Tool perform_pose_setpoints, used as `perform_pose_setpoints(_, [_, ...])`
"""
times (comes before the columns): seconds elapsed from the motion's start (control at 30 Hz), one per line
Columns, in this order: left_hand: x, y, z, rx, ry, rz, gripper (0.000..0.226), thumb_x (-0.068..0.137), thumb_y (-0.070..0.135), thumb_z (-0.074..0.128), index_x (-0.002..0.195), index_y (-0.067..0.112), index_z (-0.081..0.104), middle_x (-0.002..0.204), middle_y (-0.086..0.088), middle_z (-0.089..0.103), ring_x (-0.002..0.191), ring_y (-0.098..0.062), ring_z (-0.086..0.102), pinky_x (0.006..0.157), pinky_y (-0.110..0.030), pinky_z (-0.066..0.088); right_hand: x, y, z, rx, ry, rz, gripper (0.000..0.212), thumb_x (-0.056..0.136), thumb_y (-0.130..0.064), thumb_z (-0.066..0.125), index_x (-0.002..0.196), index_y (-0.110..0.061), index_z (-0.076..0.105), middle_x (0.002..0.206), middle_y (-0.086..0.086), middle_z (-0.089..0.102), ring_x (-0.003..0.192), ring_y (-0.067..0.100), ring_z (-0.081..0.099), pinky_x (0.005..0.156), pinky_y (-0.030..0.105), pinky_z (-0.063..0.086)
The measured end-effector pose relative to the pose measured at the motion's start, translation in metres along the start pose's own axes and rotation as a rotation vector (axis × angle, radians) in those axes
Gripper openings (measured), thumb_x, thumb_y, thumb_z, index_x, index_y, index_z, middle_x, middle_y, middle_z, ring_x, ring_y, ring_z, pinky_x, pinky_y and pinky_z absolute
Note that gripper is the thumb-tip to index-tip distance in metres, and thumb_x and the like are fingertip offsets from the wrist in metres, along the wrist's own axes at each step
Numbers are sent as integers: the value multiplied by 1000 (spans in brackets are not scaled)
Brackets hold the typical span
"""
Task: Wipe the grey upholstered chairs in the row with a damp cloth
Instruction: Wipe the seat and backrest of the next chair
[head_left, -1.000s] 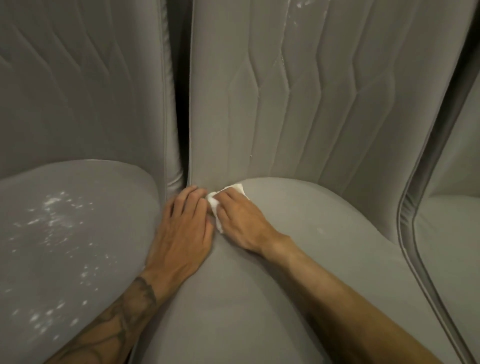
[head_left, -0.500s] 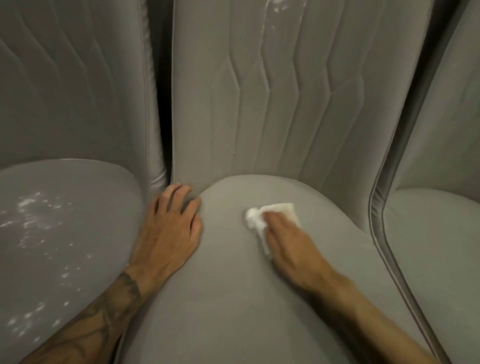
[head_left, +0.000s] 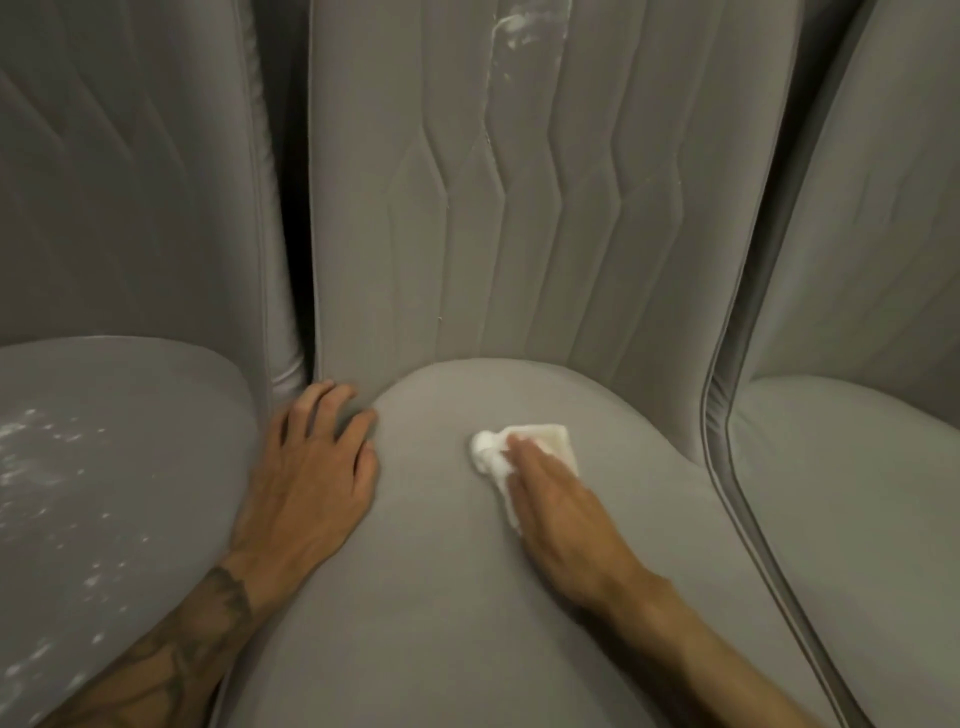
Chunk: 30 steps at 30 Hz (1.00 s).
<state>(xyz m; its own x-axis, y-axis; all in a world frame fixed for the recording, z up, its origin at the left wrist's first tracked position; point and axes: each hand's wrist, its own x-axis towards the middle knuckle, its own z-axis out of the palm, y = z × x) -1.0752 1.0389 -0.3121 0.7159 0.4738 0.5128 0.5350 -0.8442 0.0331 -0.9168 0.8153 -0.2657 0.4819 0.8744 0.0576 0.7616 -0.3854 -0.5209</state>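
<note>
Middle chair (head_left: 467, 597) plain grey on the seat, its backrest (head_left: 519, 234) quilted in zigzag stitched lines with a white smear (head_left: 511, 26) near the top; left chair (head_left: 130, 467) grey, flecked white; cloth (head_left: 540, 441) white; left forearm (head_left: 208, 623) dark-tattooed.

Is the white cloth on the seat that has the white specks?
No, the right hand presses the cloth on the middle seat; the specked seat is left of it.

Grey chair seat (head_left: 441, 597), white cloth (head_left: 545, 441) on it
</note>
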Motion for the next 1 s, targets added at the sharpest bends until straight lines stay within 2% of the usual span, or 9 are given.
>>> perform_pose_setpoints(0.07, [0,-1,1,10,9,7,40,98,32,43,122,13,69,146,-12,52,141,-37,43,109,-52,38,-1,-2,0,-28,-71,-53,52,107,-43,27,155,-22,31,161,-6,33,145,7,29,109,-3,0])
perform_pose_setpoints(0.13, [-1,0,1,21,17,17,39,98,31,44,122,13,69,145,-13,52,140,-38,44,108,-52,38,0,10,-15,95,-52,35,53,103,-54,26,145,-30,45,150,-10,47,131,1,44,106,-3,14])
perform_pose_setpoints(0.27, [0,4,-4,22,22,8,39,97,31,43,120,13,69,143,-13,53,139,-38,45,106,-53,40,21,39,-39,116,145,246,37,107,-44,23,112,-22,53,134,4,58,121,19,55,106,35,41])
perform_pose_setpoints(0.4, [4,7,-9,27,17,6,34,96,30,46,111,13,70,139,-13,56,136,-36,47,107,-52,39,56,14,-9,-41,196,239,26,109,-19,34,119,-4,53,126,15,58,113,32,53,89,37,36])
perform_pose_setpoints(0.57, [16,1,-16,67,6,85,33,96,33,46,109,13,69,134,-13,58,127,-37,53,104,-50,38,94,-39,-1,472,200,96,31,106,-13,40,107,12,58,120,30,63,118,39,59,90,39,46])
perform_pose_setpoints(0.67, [43,-4,-24,97,88,102,37,94,31,47,115,12,70,130,-15,60,118,-37,53,99,-48,38,108,-49,-20,730,334,74,35,109,-12,35,132,-1,59,137,5,63,123,6,62,102,24,49])
perform_pose_setpoints(0.77, [90,-8,-33,94,223,105,37,94,25,53,126,12,67,131,-16,56,118,-38,48,100,-51,38,131,-44,-62,604,732,26,29,109,-21,40,124,-13,63,116,-7,70,99,-13,62,83,13,46])
perform_pose_setpoints(0.87, [139,-11,-42,133,382,114,39,101,23,50,138,14,59,143,-16,49,131,-39,41,112,-53,33,163,-34,-117,427,1007,-107,33,109,-26,39,136,-14,56,131,3,64,120,12,60,101,33,48])
perform_pose_setpoints(1.0, [200,-14,-58,163,476,146,52,104,26,48,155,16,42,161,-16,36,153,-35,27,127,-52,18,200,-11,-158,4,1020,-358,40,110,-22,41,149,-15,45,158,5,40,147,21,37,117,43,37])
